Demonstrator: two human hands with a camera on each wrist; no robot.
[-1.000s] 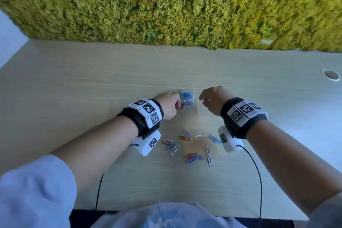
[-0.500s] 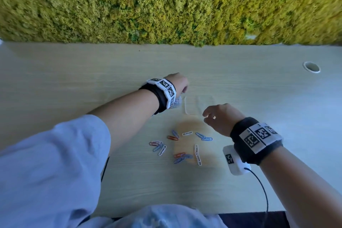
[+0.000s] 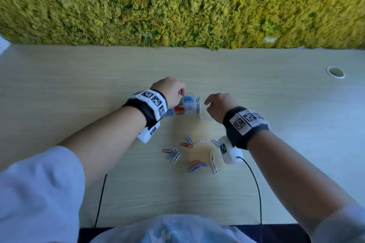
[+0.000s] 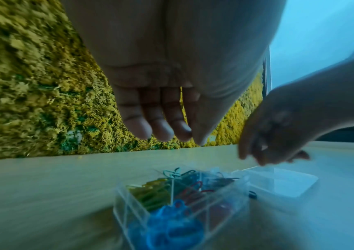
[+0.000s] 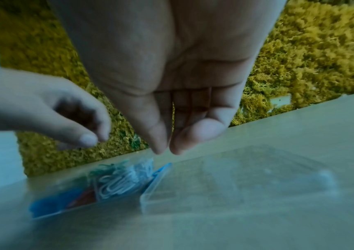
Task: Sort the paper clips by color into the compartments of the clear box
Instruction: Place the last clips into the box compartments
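Note:
The clear box (image 3: pixel 198 107) stands mid-table with its lid (image 5: pixel 236 177) folded open flat to the right. Its compartments hold blue clips (image 4: pixel 172 228), red clips (image 4: pixel 193 189), yellow-green clips (image 4: pixel 150 191) and white clips (image 5: pixel 116 182). My left hand (image 3: pixel 180 92) hovers over the box's far left part, fingers (image 4: pixel 161 126) hanging down and nothing seen in them. Just right of the box my right hand (image 3: pixel 207 103) is above the lid, thumb and forefinger tips (image 5: pixel 156 148) nearly meeting with nothing seen between them. Several loose clips (image 3: pixel 194 154), blue, red and white, lie on the table nearer me.
A yellow-green moss wall (image 3: pixel 177 6) rises along the table's far edge. A round cable hole (image 3: pixel 335 72) is at the far right. Two black cables (image 3: pixel 258 193) run from the wrist cameras over the near edge.
My right hand, pulled back toward me half a second ago, has come forward beside the box. My left hand stays over the box, which now shows beside its wrist.

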